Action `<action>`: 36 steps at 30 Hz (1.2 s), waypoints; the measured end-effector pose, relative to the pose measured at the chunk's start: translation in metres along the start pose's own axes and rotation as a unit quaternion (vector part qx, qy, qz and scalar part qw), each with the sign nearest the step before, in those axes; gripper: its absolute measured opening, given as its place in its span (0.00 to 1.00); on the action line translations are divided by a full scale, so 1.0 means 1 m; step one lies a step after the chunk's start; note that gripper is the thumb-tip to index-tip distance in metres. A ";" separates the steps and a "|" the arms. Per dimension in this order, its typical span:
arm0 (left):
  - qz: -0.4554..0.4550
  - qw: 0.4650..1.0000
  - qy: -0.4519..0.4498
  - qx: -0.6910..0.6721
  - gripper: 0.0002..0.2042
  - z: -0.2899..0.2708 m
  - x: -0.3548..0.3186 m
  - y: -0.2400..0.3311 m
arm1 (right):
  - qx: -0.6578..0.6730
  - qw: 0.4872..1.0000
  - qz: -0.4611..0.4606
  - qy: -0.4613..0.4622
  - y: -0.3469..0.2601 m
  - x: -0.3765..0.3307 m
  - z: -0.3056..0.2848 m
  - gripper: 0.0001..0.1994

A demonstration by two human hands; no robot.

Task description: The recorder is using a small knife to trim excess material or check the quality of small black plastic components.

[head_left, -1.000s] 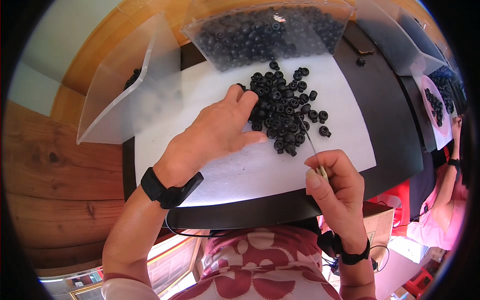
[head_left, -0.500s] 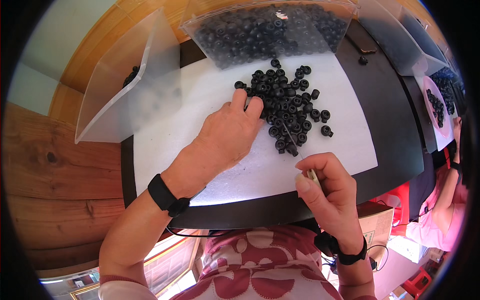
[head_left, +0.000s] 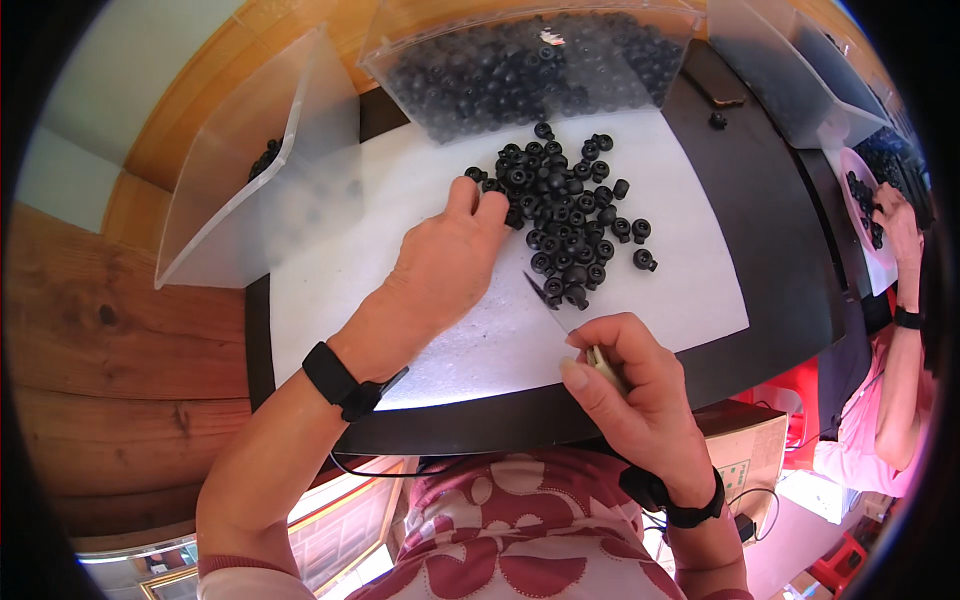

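Note:
A heap of small round black plastic pieces (head_left: 565, 205), each with a hole and a short neck like a cord lock, lies on a white sheet (head_left: 690, 235). My left hand (head_left: 445, 255) reaches the heap's left edge with bent fingers among the pieces. Its fingertips and thumb are hidden, so what they pinch does not show. In my right hand (head_left: 640, 385), closed below the heap, is a small knife (head_left: 603, 366) with a pale handle and a slim dark-tipped blade. The blade points up and left, beside the heap's lower left edge.
Behind the heap stands a clear bin (head_left: 530, 75) full of black pieces. A translucent bin (head_left: 235, 185) at left holds a few more. One loose piece (head_left: 718, 121) lies on the dark table (head_left: 785, 260). At far right a co-worker's hand (head_left: 900, 225) is at a pink bowl (head_left: 852, 170).
My right hand has moved left with the knife, whose blade has swung from over the heap to its lower left. My left hand stays at the heap. The co-worker's hand has reached the pink bowl.

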State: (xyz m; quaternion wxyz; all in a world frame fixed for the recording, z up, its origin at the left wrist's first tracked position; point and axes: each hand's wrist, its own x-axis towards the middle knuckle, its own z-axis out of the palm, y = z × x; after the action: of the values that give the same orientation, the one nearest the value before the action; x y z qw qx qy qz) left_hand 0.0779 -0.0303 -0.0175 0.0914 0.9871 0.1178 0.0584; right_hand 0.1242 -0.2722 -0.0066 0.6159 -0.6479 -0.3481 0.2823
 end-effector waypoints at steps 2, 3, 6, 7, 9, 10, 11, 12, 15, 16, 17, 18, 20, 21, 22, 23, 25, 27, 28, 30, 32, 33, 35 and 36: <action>0.014 1.000 0.012 -0.016 0.11 -0.001 0.002 -0.003 | -0.009 1.000 0.003 -0.003 -0.004 0.000 -0.003 0.09; 0.015 0.999 0.020 -0.024 0.10 -0.002 0.002 -0.004 | -0.016 1.000 -0.001 -0.001 -0.005 -0.001 -0.003 0.09; 0.020 0.996 0.054 -0.065 0.09 -0.004 0.003 -0.008 | -0.050 0.999 -0.006 0.006 -0.004 -0.002 -0.007 0.10; 0.016 0.994 0.066 -0.079 0.09 -0.005 0.002 -0.012 | -0.050 0.999 -0.012 0.002 -0.005 -0.003 -0.007 0.10; 0.007 0.990 0.079 -0.114 0.09 -0.004 0.004 -0.017 | -0.052 0.998 -0.021 -0.001 -0.005 -0.002 -0.008 0.11; -0.001 0.988 0.080 -0.130 0.10 -0.004 0.005 -0.018 | -0.056 0.998 -0.022 -0.005 -0.005 -0.002 -0.008 0.11; -0.009 0.986 0.080 -0.145 0.10 -0.005 0.006 -0.021 | -0.051 0.998 -0.026 -0.005 -0.004 -0.002 -0.008 0.11; 0.004 0.984 0.100 -0.150 0.08 -0.001 0.008 -0.026 | -0.047 0.998 -0.030 -0.005 -0.004 -0.002 -0.009 0.11; -0.174 0.895 -0.002 -0.410 0.06 -0.008 0.010 -0.030 | -0.040 0.999 -0.027 -0.004 -0.004 -0.002 -0.009 0.12; -0.211 0.857 -0.003 -0.469 0.06 -0.016 0.007 -0.029 | -0.040 0.999 -0.023 -0.009 -0.006 -0.002 -0.010 0.12; -0.250 0.814 -0.005 -0.524 0.05 -0.028 0.001 -0.026 | -0.038 0.999 -0.019 -0.016 -0.006 -0.001 -0.010 0.12; -0.288 0.765 -0.008 -0.576 0.05 -0.036 -0.004 -0.024 | -0.030 0.999 -0.015 -0.026 -0.007 -0.001 -0.010 0.13; -0.285 0.685 0.017 -0.670 0.08 -0.042 -0.016 -0.028 | -0.018 0.999 -0.012 -0.028 -0.008 0.002 -0.008 0.12; -0.282 0.642 0.028 -0.713 0.09 -0.042 -0.022 -0.029 | -0.013 0.999 -0.011 -0.028 -0.008 0.004 -0.007 0.12; -0.282 0.595 0.036 -0.751 0.09 -0.042 -0.029 -0.031 | -0.005 0.999 -0.008 -0.031 -0.007 0.006 -0.004 0.12; -0.281 0.547 0.043 -0.788 0.10 -0.043 -0.036 -0.031 | 0.001 0.999 -0.006 -0.032 -0.009 0.009 -0.001 0.12; -0.275 0.462 0.048 -0.842 0.10 -0.044 -0.047 -0.028 | -0.005 0.999 -0.014 -0.036 -0.012 0.016 0.007 0.12; -0.267 0.391 0.046 -0.880 0.09 -0.043 -0.059 -0.024 | -0.029 0.998 -0.033 -0.042 -0.015 0.026 0.016 0.12; -0.251 0.362 0.028 -0.897 0.09 -0.039 -0.065 -0.027 | -0.039 0.997 -0.056 -0.032 -0.014 0.032 0.024 0.12; -0.260 0.333 0.022 -0.906 0.09 -0.029 -0.068 -0.025 | -0.058 0.993 -0.102 -0.014 -0.007 0.042 0.035 0.12; -0.272 0.305 0.036 -0.912 0.08 -0.025 -0.077 -0.022 | -0.070 0.989 -0.128 -0.008 0.000 0.053 0.050 0.12; -0.259 0.324 0.025 -0.910 0.07 -0.022 -0.079 -0.022 | -0.076 0.987 -0.142 -0.005 0.000 0.058 0.057 0.12; -0.241 0.356 0.002 -0.903 0.07 -0.025 -0.082 -0.016 | -0.071 0.990 -0.120 -0.025 -0.003 0.065 0.064 0.12; -0.237 0.368 0.009 -0.899 0.08 -0.029 -0.084 -0.013 | -0.070 0.991 -0.105 -0.042 -0.006 0.067 0.068 0.11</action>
State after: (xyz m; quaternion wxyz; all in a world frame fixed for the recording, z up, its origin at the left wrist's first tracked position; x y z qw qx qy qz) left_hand -0.0101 -0.0333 -0.0001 0.9339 0.2525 0.2258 0.1148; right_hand 0.1097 -0.1783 -0.0024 0.5803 -0.6366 -0.4588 0.2180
